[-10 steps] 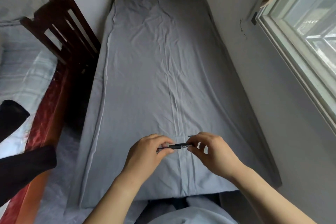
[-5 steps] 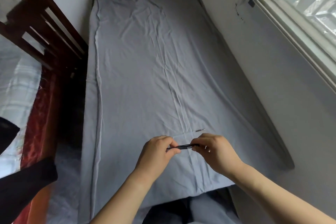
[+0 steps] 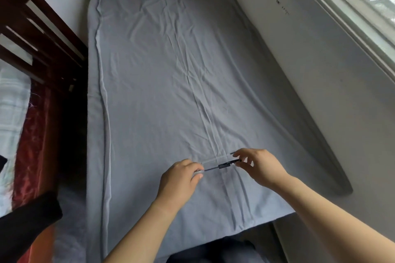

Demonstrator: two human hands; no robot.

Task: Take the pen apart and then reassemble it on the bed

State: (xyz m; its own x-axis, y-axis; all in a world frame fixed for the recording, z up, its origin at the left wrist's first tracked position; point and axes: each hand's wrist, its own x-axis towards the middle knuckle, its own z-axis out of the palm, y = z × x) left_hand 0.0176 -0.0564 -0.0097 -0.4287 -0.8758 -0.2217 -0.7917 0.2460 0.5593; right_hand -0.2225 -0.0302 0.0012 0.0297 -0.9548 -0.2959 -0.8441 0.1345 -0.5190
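Note:
Over the near end of the grey-sheeted bed [image 3: 162,83] I hold the pen pulled apart. My right hand [image 3: 259,165] pinches the right end of the black pen section [image 3: 228,164]. A thin dark refill [image 3: 210,168] sticks out of that section toward my left hand [image 3: 180,179]. The left fingers are closed on a small pale, silvery piece [image 3: 198,171] at the refill's left end. A small thin dark part [image 3: 232,153] lies on the sheet just beyond my right fingertips. A pale streak [image 3: 214,159] runs beside the pen; whether it is a clear tube or a crease is unclear.
A dark wooden bed frame with slats [image 3: 40,34] stands along the left, with red fabric [image 3: 36,141] and a black cloth [image 3: 27,218] below it. On the right a grey wall [image 3: 333,100] and a window [image 3: 363,4] border the bed. The bed's near edge [image 3: 245,230] is below my wrists.
My hands have moved apart. The pen, held together between them before, is now drawn out, with the refill showing between the black section and my left fingers. The camera view shifted.

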